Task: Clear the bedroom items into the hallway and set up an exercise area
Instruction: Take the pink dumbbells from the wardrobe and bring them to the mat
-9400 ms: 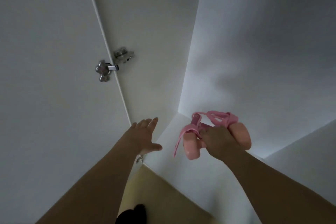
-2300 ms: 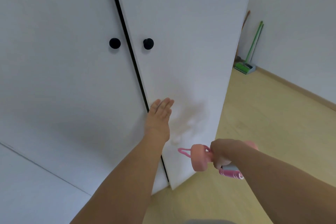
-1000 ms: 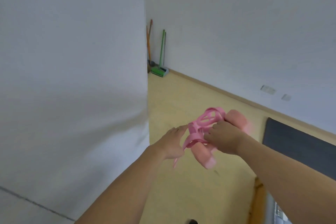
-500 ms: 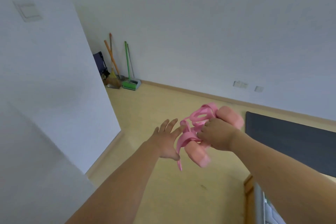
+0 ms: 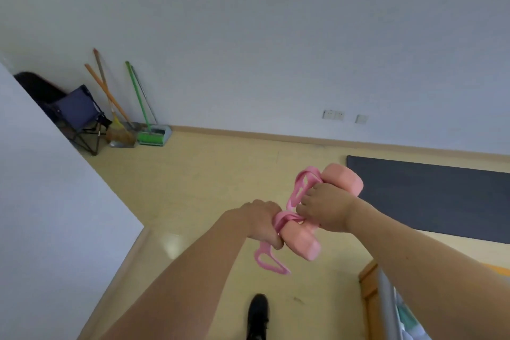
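Observation:
My right hand point(image 5: 327, 208) grips the middle of a pink dumbbell point(image 5: 302, 243) held over the yellow floor. A pink stretch band point(image 5: 269, 261) is tangled around the dumbbell, with loops above and below it. My left hand point(image 5: 260, 221) is closed on the band just left of the dumbbell's lower end. A dark exercise mat point(image 5: 430, 196) lies flat on the floor to the right, along the far wall.
A folding chair point(image 5: 80, 119), two brooms point(image 5: 110, 102) and a green mop with dustpan point(image 5: 150, 135) stand in the far left corner. A white wall point(image 5: 49, 201) juts in at left. Furniture edge point(image 5: 383, 303) at bottom right. My black shoe point(image 5: 258, 315) is below.
I have turned from the white cupboard doors toward the open room. My left hand, open half a second ago, has closed on the pink band beside the dumbbell.

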Available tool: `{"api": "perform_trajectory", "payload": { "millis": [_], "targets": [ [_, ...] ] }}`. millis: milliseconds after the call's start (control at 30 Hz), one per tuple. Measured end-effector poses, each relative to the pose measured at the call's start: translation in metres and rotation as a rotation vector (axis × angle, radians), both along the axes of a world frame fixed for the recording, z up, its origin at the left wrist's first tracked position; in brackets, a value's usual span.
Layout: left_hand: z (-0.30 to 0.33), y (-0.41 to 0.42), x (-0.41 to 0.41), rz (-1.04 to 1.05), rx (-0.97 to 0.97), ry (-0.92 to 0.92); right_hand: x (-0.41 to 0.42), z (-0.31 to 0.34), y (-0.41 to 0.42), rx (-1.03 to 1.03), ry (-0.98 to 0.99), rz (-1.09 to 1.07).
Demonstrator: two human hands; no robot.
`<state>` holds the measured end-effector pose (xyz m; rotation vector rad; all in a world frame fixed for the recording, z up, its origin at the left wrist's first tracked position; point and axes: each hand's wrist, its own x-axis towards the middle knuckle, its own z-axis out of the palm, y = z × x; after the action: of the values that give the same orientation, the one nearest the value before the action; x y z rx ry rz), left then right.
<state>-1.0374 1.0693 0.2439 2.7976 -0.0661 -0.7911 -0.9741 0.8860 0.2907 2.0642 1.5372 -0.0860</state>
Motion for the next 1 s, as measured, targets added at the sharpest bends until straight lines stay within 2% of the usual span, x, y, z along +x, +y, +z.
{"api": "perform_trajectory", "payload": {
  "millis": [200, 300, 433, 600, 733, 867, 1000],
  "targets": [
    [0.017, 0.025, 0.120, -0.023, -0.490, 0.453, 0.101, -0.010, 0.016, 0.031, 0.065, -0.171],
    [0.011, 0.025, 0.177, -0.069, -0.642, 0.556, 0.151, -0.014, 0.012, 0.056, 0.080, -0.242],
    [0.006, 0.006, 0.256, -0.092, -0.645, 0.564, 0.213, -0.026, -0.014, 0.077, 0.112, -0.361],
    [-0.010, -0.049, 0.362, -0.115, -0.529, 0.540, 0.294, -0.046, -0.070, 0.082, 0.106, -0.515],
    [-0.006, -0.109, 0.444, -0.152, -0.577, 0.504, 0.361, -0.049, -0.119, 0.014, -0.040, -0.616],
    [0.006, -0.166, 0.527, -0.229, -0.483, 0.466, 0.423, -0.039, -0.168, 0.120, 0.086, -0.787],
    [0.003, -0.214, 0.603, -0.287, -0.444, 0.428, 0.484, -0.045, -0.215, 0.227, 0.109, -0.922]
  ]
}}
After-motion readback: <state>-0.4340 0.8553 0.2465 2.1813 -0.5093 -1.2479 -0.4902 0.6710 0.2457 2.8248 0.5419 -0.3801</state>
